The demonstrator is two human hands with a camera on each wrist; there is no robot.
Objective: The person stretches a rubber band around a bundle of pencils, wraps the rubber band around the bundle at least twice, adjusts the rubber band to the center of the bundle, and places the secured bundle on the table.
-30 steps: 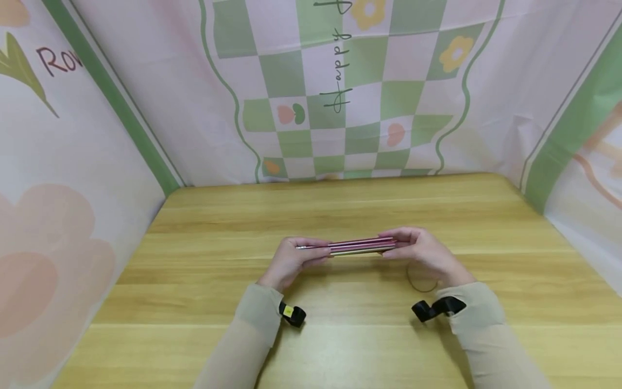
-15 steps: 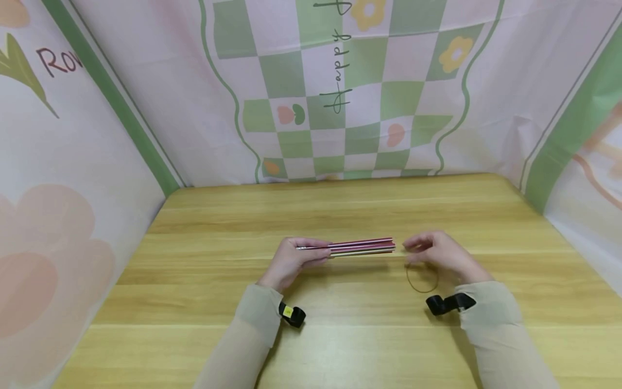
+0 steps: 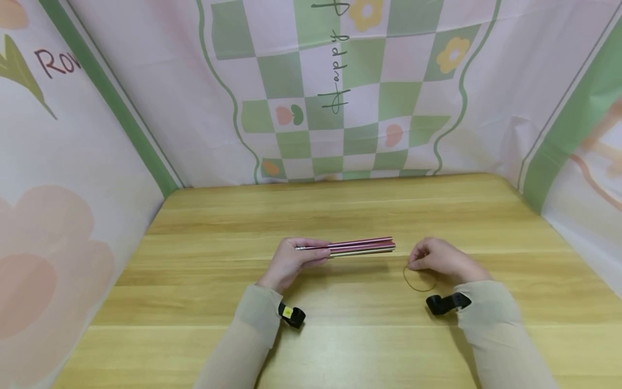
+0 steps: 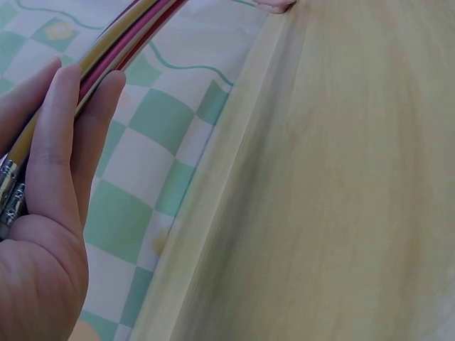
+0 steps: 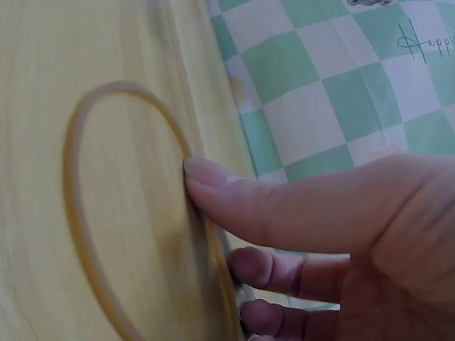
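My left hand (image 3: pixel 291 262) grips a bundle of several pencils (image 3: pixel 362 247), red, pink and yellowish, held level above the table. Their metal ferrules (image 4: pixel 13 202) show near the palm in the left wrist view, and the other ends point right. To the right of the bundle, my right hand (image 3: pixel 439 259) pinches the edge of a thin tan rubber band (image 3: pixel 420 291) low over the tabletop. The right wrist view shows the thumb on the band's edge, with the loop hanging out to the left. The tip of the index finger is mostly hidden behind the thumb.
The wood-grain table (image 3: pixel 340 346) reaches back to a hanging cloth (image 3: pixel 362 111) with green checks and flowers. More printed cloth (image 3: pixel 73 140) closes off the left and right sides. Black straps with camera mounts (image 3: pixel 293 315) sit on both wrists.
My right hand has let go of the pencils' right ends, moved right and down, and taken hold of the rubber band. The left hand stays in place with the pencils.
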